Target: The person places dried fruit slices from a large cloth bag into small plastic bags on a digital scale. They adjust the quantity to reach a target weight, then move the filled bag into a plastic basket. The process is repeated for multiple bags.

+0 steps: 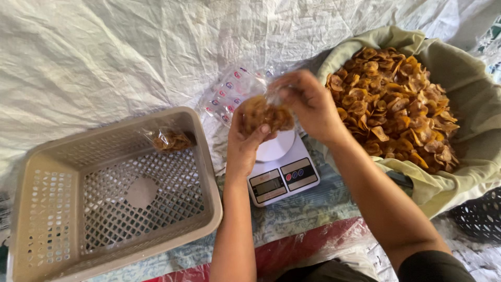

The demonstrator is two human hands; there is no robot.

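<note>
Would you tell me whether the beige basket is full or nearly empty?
Nearly empty: the beige basket holds only one small bag of chips at its far wall; its perforated floor shows bare.

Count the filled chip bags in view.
2. One bag is held in both hands, left hand and right hand, above the scale. The other bag lies in the basket, at its far side.
</note>
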